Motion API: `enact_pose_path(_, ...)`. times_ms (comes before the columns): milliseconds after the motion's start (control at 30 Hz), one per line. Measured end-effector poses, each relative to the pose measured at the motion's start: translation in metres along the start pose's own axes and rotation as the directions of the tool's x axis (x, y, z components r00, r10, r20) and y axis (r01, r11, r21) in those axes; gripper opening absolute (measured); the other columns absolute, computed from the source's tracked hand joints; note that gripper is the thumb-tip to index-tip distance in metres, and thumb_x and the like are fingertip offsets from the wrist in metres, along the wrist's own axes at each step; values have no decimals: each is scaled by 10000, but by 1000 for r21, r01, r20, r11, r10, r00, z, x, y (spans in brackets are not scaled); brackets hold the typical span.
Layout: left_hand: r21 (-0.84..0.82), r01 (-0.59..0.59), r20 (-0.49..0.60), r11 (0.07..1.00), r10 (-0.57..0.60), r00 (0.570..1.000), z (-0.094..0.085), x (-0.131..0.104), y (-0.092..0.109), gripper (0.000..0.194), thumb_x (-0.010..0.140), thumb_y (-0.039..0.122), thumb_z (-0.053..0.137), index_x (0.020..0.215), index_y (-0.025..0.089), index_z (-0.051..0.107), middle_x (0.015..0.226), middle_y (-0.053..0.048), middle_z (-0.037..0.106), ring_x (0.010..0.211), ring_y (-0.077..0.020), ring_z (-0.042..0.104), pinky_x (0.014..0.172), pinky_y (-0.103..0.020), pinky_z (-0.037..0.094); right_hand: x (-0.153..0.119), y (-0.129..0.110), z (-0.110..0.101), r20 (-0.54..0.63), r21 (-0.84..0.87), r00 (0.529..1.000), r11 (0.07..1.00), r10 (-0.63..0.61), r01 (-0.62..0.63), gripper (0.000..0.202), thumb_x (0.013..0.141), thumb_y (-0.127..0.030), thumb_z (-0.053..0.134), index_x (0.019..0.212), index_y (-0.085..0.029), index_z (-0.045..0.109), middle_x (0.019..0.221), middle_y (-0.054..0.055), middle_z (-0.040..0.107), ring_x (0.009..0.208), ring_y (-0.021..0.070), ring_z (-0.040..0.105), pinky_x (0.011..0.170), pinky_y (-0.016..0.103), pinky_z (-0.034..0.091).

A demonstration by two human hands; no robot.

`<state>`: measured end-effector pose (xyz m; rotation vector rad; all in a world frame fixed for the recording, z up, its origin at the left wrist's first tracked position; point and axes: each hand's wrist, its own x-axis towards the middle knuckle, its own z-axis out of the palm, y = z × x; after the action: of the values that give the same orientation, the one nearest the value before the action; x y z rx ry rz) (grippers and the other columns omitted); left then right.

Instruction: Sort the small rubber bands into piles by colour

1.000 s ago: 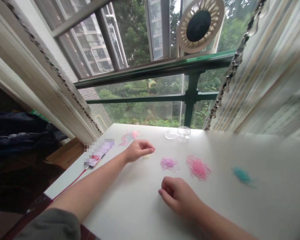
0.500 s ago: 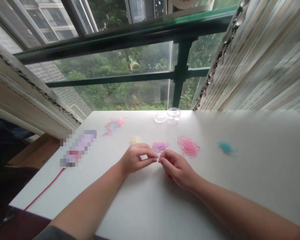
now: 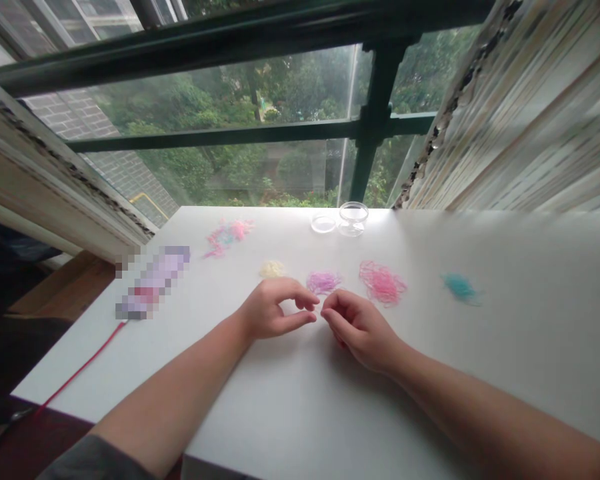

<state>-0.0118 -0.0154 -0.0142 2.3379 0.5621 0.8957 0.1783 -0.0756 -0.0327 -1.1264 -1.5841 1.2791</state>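
My left hand (image 3: 283,310) hovers over the white table with thumb and forefinger a little apart. Close to its fingertips, my right hand (image 3: 357,327) is closed in a pinch on something thin and pale that I cannot make out. Just beyond the fingertips lies a pile of purple strands (image 3: 323,282). A pale yellow pile (image 3: 273,269) sits behind my left hand. Pink strands (image 3: 381,283) form a larger pile behind my right hand, and a teal pile (image 3: 460,287) lies farther right.
Clear round containers (image 3: 353,220) and a clear ring-like lid (image 3: 323,225) stand at the table's (image 3: 280,413) back edge. Mixed pink and teal pieces (image 3: 230,235) lie back left. A blurred purple object (image 3: 155,283) with a red cord (image 3: 85,367) is at the left.
The left thumb and forefinger have parted slightly. The right hand keeps its pinch. The whole view has tilted downward a little, so the window shows higher.
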Motion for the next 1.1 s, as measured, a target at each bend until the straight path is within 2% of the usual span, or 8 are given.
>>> enact_pose_path(100,-10,19,11,1000,-18,1000,0,-1,0,209,713,224,690,898,136,650,730,-59,678,661,-127,611,657,-248,493,0,0,0,4,-3,1000,1000,-1,1,139,880,-256,468,757,-190,473,524,-66,431,467,74,393,485,213,311)
enact_pose_path(333,-34,-7,30,999,8,1000,2,0,3,99,768,200,619,844,155,663,741,-62,681,659,-128,611,656,-250,484,0,-1,0,27,-3,1000,1000,9,-9,138,879,-281,470,776,-191,486,534,-58,439,476,80,400,479,215,316)
enact_pose_path(533,1,-22,22,1000,22,1000,0,2,1,82,792,219,610,802,165,671,743,-65,688,687,-139,620,678,-261,481,-1,-1,0,12,-38,1000,999,-5,5,126,878,-268,458,788,-187,494,578,-44,448,530,92,416,506,218,330)
enact_pose_path(700,29,-15,2,999,15,1000,-1,0,-1,65,780,208,633,796,158,671,733,-56,687,688,-136,614,687,-261,470,-2,0,2,56,-188,996,979,-74,83,66,840,-213,479,779,-188,486,621,-43,451,563,93,405,536,220,328)
enact_pose_path(800,67,19,-43,998,-16,999,-1,1,-3,58,781,207,633,791,158,662,738,-50,677,709,-139,602,711,-270,458,-4,0,2,113,-299,992,950,-53,85,136,825,-221,485,696,-188,456,572,-51,439,528,86,377,511,216,298)
enact_pose_path(933,212,119,-122,970,-95,988,1,7,-11,103,797,260,615,782,173,669,749,-45,652,742,-153,574,746,-294,438,-6,-3,3,211,-412,976,901,-47,132,264,781,-239,528,566,-180,386,502,-58,386,482,75,302,485,220,248)
enact_pose_path(1100,337,169,-102,926,-143,984,7,17,-22,149,816,310,587,818,201,689,796,-42,636,794,-165,552,774,-306,425,-7,-5,4,273,-481,957,847,-98,224,299,743,-228,554,515,-174,368,474,-64,328,469,74,259,497,232,234)
